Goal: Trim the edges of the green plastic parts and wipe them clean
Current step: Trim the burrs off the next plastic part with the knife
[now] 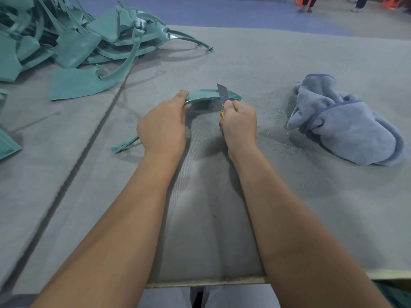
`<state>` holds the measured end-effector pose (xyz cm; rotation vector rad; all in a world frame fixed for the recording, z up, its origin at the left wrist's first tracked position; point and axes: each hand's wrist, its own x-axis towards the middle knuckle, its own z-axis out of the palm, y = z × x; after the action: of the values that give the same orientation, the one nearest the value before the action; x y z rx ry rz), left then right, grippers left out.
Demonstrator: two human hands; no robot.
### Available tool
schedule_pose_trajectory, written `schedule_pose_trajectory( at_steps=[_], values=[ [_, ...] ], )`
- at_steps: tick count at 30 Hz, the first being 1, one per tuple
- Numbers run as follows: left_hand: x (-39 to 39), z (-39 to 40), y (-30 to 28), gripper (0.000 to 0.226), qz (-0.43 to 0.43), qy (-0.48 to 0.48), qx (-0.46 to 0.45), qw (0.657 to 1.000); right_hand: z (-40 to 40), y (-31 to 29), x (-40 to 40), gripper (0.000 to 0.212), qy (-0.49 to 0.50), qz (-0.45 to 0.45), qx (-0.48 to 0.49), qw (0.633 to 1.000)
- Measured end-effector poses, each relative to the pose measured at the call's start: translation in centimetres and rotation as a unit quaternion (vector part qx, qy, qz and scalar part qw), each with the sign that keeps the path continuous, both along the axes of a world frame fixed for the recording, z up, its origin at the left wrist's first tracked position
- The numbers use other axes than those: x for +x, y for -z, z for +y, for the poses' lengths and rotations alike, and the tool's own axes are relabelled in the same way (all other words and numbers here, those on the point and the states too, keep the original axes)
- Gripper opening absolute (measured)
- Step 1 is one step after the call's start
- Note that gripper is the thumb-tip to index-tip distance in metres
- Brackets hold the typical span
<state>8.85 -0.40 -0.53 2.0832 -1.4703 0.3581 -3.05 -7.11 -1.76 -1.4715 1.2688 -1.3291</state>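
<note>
The left hand (163, 127) pinches the left end of a curved green plastic strip (208, 96) held just above the bench (266, 207). The right hand (239, 124) grips a utility knife (223, 92), blade against the strip's right portion. The strip looks light, thin and springy, best held close to the cut.

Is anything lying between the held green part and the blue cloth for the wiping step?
Nothing solid: only loose green shavings lie on the grey mat between the green part and the blue cloth.
</note>
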Motion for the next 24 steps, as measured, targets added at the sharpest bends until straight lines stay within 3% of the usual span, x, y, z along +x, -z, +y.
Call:
schedule_pose_trajectory(
  at_steps=[6,11,17,20,22,24],
  values=[
    [-0.1,0.0,0.1,0.036,-0.005,-0.007,-0.004,1.0,0.2,-0.2,-0.2,0.044,-0.016,-0.012,0.012,1.0],
    [-0.3,-0.5,0.3,0.038,-0.018,-0.003,0.022,1.0,1.4,-0.2,1.0,0.037,-0.063,0.038,-0.024,0.997],
    [-0.3,-0.2,0.1,0.036,-0.015,-0.005,0.005,1.0,1.1,-0.5,0.3,0.049,0.035,-0.105,0.041,0.993],
    [-0.3,-0.3,0.1,0.036,-0.015,-0.004,0.002,1.0,1.2,-0.5,0.6,0.043,0.037,-0.019,0.011,0.999],
    [-0.3,-0.5,0.2,0.037,-0.016,-0.003,0.007,1.0,1.3,-0.4,0.8,0.043,0.002,0.067,-0.02,0.998],
    [-0.3,-0.6,0.3,0.037,-0.018,-0.005,0.012,1.0,1.7,-0.5,1.0,0.043,-0.042,0.096,-0.029,0.994]
  ],
)
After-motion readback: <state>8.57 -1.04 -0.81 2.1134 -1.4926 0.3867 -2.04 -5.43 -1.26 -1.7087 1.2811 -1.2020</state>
